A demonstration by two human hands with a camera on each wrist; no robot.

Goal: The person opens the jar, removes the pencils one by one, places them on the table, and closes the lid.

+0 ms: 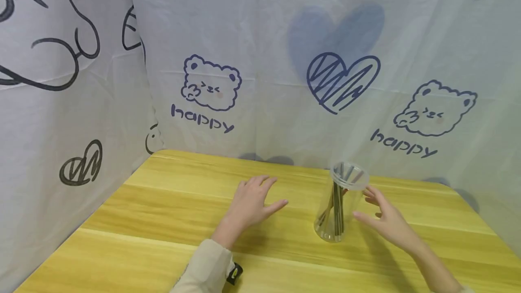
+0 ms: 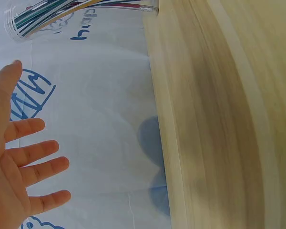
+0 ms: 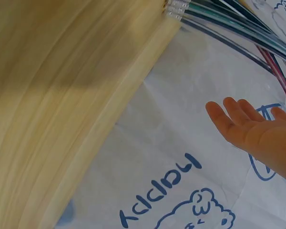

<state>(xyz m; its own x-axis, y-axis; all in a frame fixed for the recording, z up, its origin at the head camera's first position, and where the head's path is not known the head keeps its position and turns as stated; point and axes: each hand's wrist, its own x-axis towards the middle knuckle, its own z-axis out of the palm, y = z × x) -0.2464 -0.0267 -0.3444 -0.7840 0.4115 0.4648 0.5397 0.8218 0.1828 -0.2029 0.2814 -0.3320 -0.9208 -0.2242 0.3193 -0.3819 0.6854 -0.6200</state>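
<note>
A tall clear plastic jar (image 1: 361,183) with a whitish rim stands on the table, slightly tilted in the head view. Inside it lean several pencils (image 1: 338,211), mostly dark; the right wrist view shows silver bands (image 3: 176,8) at their lower ends. Beside the jar's right side is my right hand (image 1: 386,220), thumb and fingers spread apart around that side; whether a fingertip touches the plastic I cannot tell. My left hand (image 1: 253,200) hovers over the table to the left of the jar, fingers spread and holding nothing.
The yellow wood-grain table (image 1: 163,211) reaches back to a white cloth (image 1: 268,80) printed with bears, hearts and "happy". Another cloth side (image 1: 110,103) hangs along the left. A black band (image 1: 234,274) shows at the left sleeve.
</note>
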